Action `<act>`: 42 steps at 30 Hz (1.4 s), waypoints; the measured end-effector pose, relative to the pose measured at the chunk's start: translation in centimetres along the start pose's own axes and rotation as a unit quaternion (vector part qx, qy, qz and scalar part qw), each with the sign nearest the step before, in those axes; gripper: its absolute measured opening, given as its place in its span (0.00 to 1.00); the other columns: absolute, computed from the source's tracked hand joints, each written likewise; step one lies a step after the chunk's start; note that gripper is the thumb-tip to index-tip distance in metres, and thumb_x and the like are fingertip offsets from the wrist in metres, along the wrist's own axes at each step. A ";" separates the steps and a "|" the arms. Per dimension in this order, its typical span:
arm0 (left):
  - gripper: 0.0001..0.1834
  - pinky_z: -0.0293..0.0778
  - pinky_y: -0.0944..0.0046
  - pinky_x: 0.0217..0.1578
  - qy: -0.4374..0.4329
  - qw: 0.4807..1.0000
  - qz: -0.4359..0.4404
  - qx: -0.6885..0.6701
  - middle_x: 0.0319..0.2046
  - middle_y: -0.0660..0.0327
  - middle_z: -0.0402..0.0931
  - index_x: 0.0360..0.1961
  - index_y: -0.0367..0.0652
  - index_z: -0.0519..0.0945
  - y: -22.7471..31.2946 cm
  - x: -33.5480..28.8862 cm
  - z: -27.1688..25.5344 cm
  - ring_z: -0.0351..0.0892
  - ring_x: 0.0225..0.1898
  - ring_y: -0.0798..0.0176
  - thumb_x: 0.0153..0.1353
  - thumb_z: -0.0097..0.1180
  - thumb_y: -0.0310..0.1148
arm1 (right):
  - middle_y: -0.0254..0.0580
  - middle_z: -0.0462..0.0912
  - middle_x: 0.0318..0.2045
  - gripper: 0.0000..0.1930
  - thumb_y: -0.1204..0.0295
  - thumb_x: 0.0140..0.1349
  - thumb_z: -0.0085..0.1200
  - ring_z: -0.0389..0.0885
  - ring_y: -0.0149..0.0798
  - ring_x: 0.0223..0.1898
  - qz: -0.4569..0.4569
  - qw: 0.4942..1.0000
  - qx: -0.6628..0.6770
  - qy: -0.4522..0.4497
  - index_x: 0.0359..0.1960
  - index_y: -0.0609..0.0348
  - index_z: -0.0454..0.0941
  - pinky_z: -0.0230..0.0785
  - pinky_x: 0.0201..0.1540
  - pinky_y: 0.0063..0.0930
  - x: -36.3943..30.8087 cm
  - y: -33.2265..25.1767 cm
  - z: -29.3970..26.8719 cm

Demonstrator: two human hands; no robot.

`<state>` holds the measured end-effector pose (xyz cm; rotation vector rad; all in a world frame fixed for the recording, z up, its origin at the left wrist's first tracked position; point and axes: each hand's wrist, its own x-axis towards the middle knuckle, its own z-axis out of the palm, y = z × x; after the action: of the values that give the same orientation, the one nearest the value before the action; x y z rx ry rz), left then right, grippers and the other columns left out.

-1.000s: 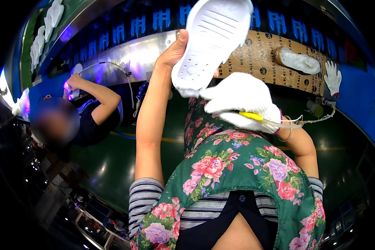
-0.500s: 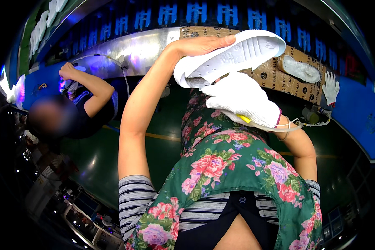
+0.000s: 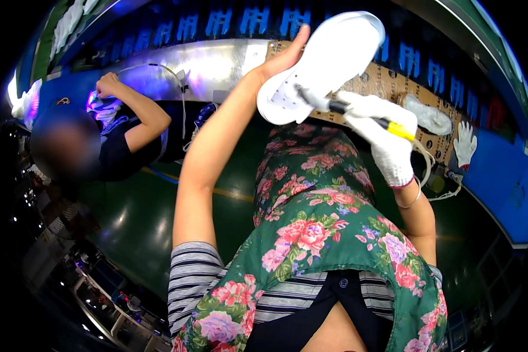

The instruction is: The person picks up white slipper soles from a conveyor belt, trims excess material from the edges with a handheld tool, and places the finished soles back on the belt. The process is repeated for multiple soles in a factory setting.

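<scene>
My bare left hand [image 3: 283, 58] grips a white shoe sole [image 3: 334, 58] by its left side, holding it up tilted above the bench. The sole's inner face is toward me, with raised side walls and small dots near the heel. My right hand [image 3: 387, 132], in a white knit glove, is closed around a brush-like tool [image 3: 338, 106] with a black and yellow handle. A thin pale tube trails from the tool past my right wrist. The tool's tip, smeared by motion, lies over the heel end of the sole; whether it touches is unclear.
Printed cardboard [image 3: 387, 82] covers the bench, with a white-stuffed shoe [image 3: 429, 114] on it and a white glove [image 3: 465, 144] alongside. Behind runs a row of blue holders [image 3: 254, 22]. To the left, a co-worker's arm [image 3: 138, 111] is raised beside a metal bench top [image 3: 217, 64].
The sole has swung more upright, its toe end rising up and left. My right hand has turned and moved right, bringing the tool into sight over the heel.
</scene>
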<state>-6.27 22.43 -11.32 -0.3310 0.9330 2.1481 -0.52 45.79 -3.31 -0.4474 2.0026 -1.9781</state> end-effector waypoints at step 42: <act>0.55 0.70 0.44 0.65 -0.128 0.889 0.250 -0.362 0.64 0.42 0.68 0.75 0.48 0.55 -9.7 0.2 8.0 0.70 0.65 0.44 0.59 0.40 0.79 | 0.42 0.86 0.49 0.20 0.76 0.55 0.66 0.84 0.43 0.52 -0.145 0.938 -0.275 0.152 0.51 0.50 0.86 0.73 0.57 0.37 -0.3 -1.7 3.8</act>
<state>1.15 32.58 -10.83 -0.1547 0.0123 2.8850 1.38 42.44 -1.62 -0.6189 2.8468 -1.6850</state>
